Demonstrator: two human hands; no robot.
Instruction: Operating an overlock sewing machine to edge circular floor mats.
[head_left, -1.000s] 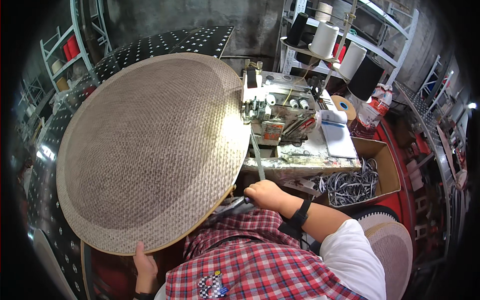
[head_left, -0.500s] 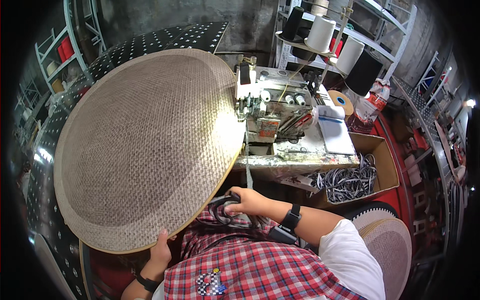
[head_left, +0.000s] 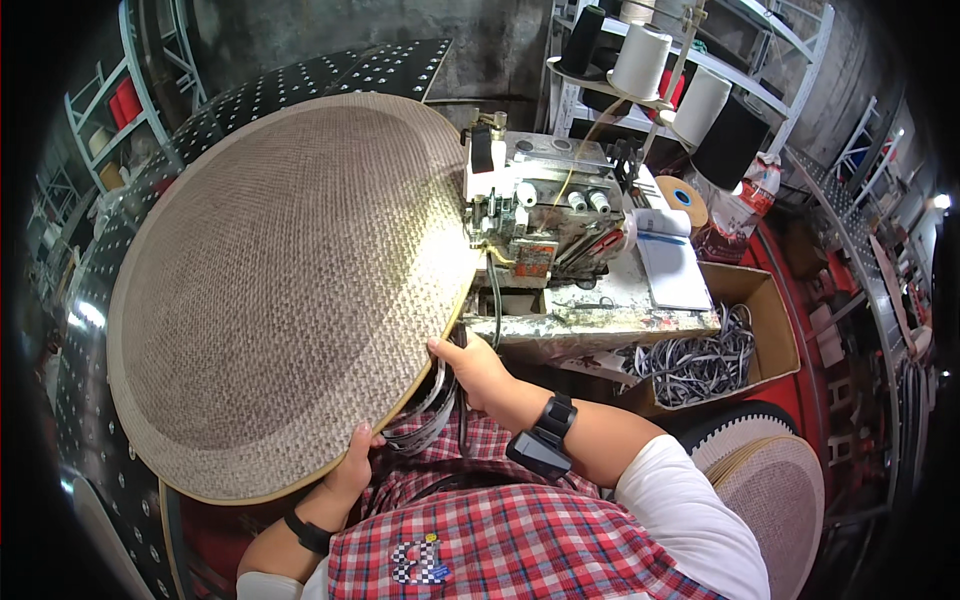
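A large round woven mat, grey-beige with a yellowish rim, stretches across the left and centre. Its right edge lies at the needle area of an overlock sewing machine, where a lamp brightens the weave. My left hand grips the mat's near rim, thumb on top and fingers hidden below. Farther along the same rim, my right hand pinches the edge with its thumb on top. Grey strips hang in loops beneath the mat, close to my right hand. Another dark strip runs down from the machine.
Right of the machine, a cardboard box holds tangled grey strips. Thread cones stand on a rack behind. A white notepad lies on the machine table. Smaller round mats are stacked at my right. A black dotted table supports the left side.
My right hand has left the bundle of grey strips, moving up and left onto the mat's rim. My left hand has moved right along the rim. The mat has shifted slightly.
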